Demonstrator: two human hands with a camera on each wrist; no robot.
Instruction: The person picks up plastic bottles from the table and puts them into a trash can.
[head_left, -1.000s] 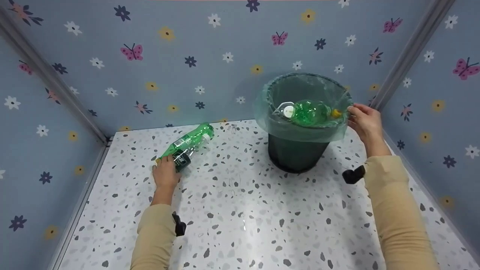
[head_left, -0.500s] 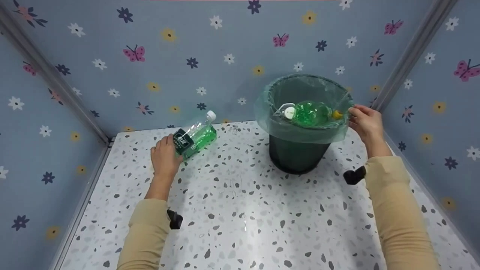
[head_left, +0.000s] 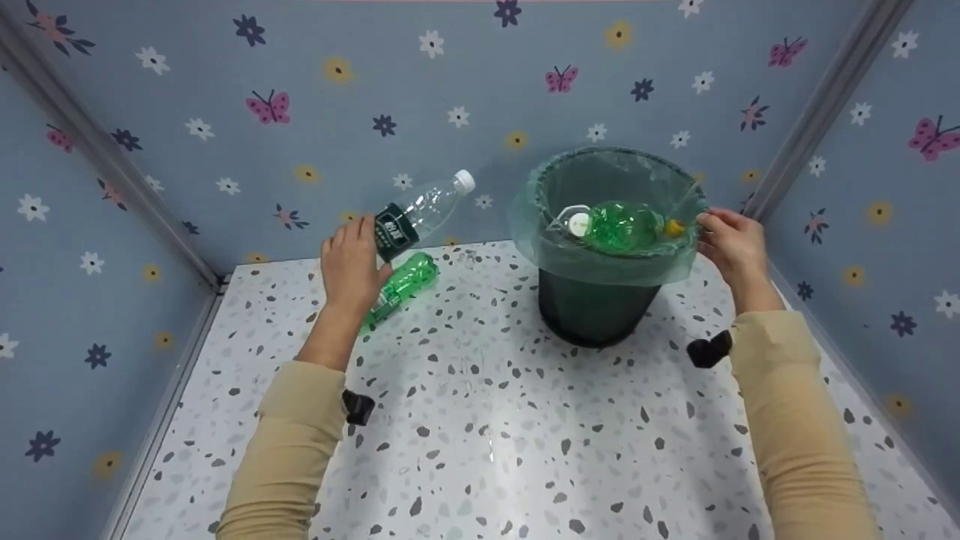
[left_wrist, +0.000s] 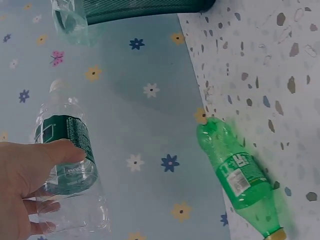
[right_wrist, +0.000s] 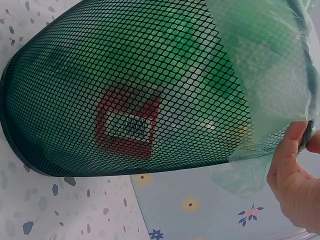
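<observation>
My left hand (head_left: pixel 351 266) grips a clear plastic bottle (head_left: pixel 435 206) with a dark green label and a white cap, held up off the table and tilted cap-end to the upper right. In the left wrist view the thumb lies across the label of this bottle (left_wrist: pixel 65 130). Below it a green plastic bottle (head_left: pixel 409 281) with a yellow cap (left_wrist: pixel 276 234) lies on its side. My right hand (head_left: pixel 735 244) pinches the rim of a dark mesh wastebasket (head_left: pixel 592 311), over which a pale green bin liner (head_left: pixel 600 259) is folded.
Inside the wastebasket are a green bottle (head_left: pixel 622 225) with a yellow cap and a clear one with a white cap (head_left: pixel 578 223). A red label (right_wrist: pixel 127 122) shows through the mesh. Patterned wall panels (head_left: pixel 360 90) enclose the speckled tabletop (head_left: pixel 465 420).
My left hand has lifted the clear bottle off the table, up and to the right, away from the green bottle lying there. The right hand stays at the wastebasket's rim.
</observation>
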